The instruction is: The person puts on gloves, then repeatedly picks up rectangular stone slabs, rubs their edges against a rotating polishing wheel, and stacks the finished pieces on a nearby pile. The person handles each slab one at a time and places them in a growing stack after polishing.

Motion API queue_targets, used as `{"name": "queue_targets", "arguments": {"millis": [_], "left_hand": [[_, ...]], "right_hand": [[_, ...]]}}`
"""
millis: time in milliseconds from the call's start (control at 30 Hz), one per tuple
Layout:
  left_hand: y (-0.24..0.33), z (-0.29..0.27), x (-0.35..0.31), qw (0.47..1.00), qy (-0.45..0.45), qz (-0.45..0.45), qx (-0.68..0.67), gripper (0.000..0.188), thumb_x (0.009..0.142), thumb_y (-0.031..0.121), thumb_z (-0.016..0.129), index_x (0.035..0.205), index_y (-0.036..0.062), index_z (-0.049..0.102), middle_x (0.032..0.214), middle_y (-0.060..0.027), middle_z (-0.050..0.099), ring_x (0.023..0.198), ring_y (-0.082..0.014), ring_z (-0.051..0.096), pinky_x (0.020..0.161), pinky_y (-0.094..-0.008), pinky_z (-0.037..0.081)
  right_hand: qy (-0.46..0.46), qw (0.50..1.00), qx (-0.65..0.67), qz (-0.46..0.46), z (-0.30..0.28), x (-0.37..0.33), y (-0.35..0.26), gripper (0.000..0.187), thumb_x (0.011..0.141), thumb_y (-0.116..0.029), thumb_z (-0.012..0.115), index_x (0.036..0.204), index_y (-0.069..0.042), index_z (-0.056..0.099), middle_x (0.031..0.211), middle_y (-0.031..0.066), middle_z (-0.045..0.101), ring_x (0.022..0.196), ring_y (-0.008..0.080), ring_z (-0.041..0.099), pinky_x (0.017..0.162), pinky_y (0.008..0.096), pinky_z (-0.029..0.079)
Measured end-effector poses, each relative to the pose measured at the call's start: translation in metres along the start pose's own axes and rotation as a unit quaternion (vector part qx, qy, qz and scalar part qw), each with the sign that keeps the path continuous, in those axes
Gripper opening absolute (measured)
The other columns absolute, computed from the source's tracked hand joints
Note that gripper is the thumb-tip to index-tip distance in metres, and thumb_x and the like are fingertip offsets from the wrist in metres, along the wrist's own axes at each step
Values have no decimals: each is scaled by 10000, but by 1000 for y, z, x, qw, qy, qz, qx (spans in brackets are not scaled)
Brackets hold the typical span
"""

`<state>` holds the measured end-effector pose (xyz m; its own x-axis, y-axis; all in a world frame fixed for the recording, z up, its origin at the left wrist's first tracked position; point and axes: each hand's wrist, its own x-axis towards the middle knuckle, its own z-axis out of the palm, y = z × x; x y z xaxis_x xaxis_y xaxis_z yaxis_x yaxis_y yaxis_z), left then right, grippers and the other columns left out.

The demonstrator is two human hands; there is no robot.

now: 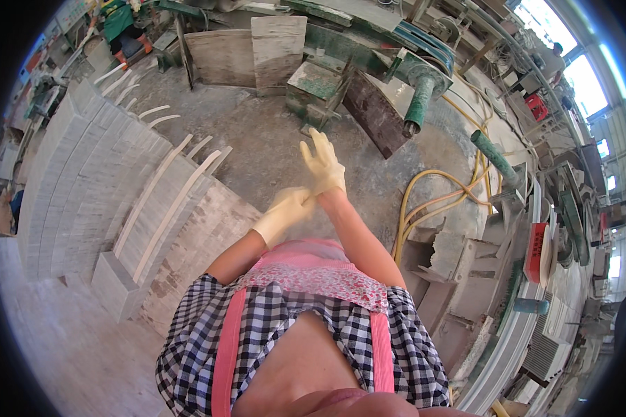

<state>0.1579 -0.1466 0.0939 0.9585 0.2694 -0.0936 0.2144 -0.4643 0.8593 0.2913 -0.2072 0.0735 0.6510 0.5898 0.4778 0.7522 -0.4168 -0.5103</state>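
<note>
Gloves (pixel 321 175), pale yellow, show in the head view just beyond the apron (pixel 313 283), one on the left hand (pixel 290 210) and one on the right hand (pixel 323 161). Beyond the apron and a little right of its middle, the right hand is unclenched and holds nothing, its fingers stretched out and spread, pointing away. The left hand, nearer the apron, is closed on the right glove at the wrist; blur hides exactly how its fingertips grip. Both forearms are bare up to the sleeves of a checked shirt (pixel 181 351), and the apron is pink with a flowered band.

Left of the apron stands a stack (pixel 83 174) of grey slabs, with white strips (pixel 182 191) laid over the part nearest the apron. Well beyond the apron, two boards (pixel 279 52) stand upright on the stained floor (pixel 250 132), and a green-stained box (pixel 314 90) sits a little nearer. Beyond the apron and to its right, a dark panel (pixel 375 115) leans at a slant, with a green pipe (pixel 419 108) close by. A yellow hose (pixel 414 187) loops to the right of the apron. Far beyond the apron, on its left, a person (pixel 118 21) wears orange boots.
</note>
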Motion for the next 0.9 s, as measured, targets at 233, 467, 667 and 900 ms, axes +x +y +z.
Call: {"name": "queue_targets", "arguments": {"millis": [233, 467, 667, 900], "left_hand": [[24, -8, -35, 995, -96, 17, -7, 355, 983, 249, 536, 756, -6, 632, 681, -106, 665, 618, -185, 645, 594, -370, 488], [22, -2, -42, 996, -8, 68, -48, 297, 981, 171, 555, 760, -19, 614, 712, -127, 618, 635, -166, 592, 592, -366, 449], [16, 8, -29, 998, 7, 40, -46, 309, 981, 200, 555, 766, -12, 623, 733, -132, 636, 650, -199, 616, 602, -379, 456], [11, 17, -25, 997, -48, 60, -19, 383, 995, 266, 541, 738, -11, 605, 691, -125, 657, 651, -203, 640, 615, -384, 468]], "right_hand": [[-74, 997, 22, -19, -13, 2, -28, 517, 831, -241, 719, 1318, -130, 588, 1235, 149, 620, 1242, 352, 538, 1048, 467, 412], [-216, 947, 195, 138, -31, 0, -30, 412, 921, -160, 576, 1330, -192, 614, 1266, 151, 647, 1173, 360, 595, 993, 396, 484], [-204, 959, 160, 115, -17, -11, 4, 383, 925, -262, 587, 1298, -197, 644, 1240, 125, 668, 1183, 332, 602, 1020, 392, 475], [-275, 947, 154, 54, 23, -28, 51, 462, 890, -314, 619, 1320, -144, 627, 1345, 101, 627, 1245, 307, 583, 1068, 378, 461]]}}
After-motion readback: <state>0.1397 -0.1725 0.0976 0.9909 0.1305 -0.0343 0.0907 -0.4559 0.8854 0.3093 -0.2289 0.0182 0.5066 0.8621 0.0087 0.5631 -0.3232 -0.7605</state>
